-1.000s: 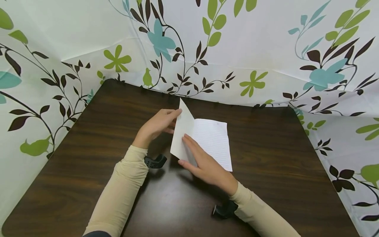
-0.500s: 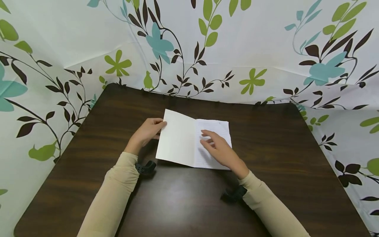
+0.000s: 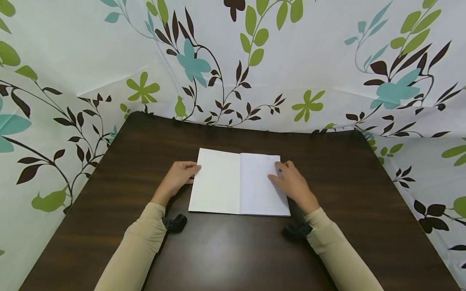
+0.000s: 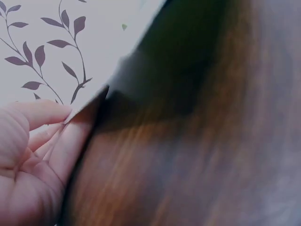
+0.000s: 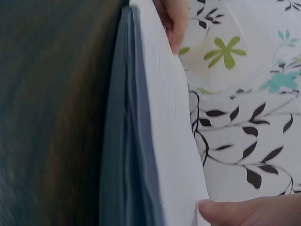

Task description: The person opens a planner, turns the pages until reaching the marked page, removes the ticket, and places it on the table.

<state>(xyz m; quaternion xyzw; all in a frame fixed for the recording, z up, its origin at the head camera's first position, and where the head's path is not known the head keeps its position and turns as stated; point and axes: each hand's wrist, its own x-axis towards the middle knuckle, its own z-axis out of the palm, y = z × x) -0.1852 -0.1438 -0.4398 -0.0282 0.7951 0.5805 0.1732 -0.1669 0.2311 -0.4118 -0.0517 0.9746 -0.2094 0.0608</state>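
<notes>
A notebook (image 3: 260,186) lies spread on the table, with a plain inside cover (image 3: 216,182) on its left and a lined page on its right. My left hand (image 3: 176,178) pinches the outer edge of that cover, thumb on top; the left wrist view shows the fingers (image 4: 61,150) underneath it. At the page's right edge my right hand (image 3: 291,184) holds the notebook, thumb and index finger over the paper. In the right wrist view the thumb (image 5: 225,212) touches the page's edge, and the remaining fingers are hidden.
Dark wood-grain table (image 3: 218,250) surrounds the notebook. White cloth (image 3: 284,60) printed with leaves, flowers and birds hangs behind and beside it. Each wrist bears a black device, one on the left (image 3: 175,223) and one on the right (image 3: 296,231).
The cover has swung from nearly upright down to the left and now lies flat. My left hand followed it; my right hand drew away from the cover to the notebook's right edge.
</notes>
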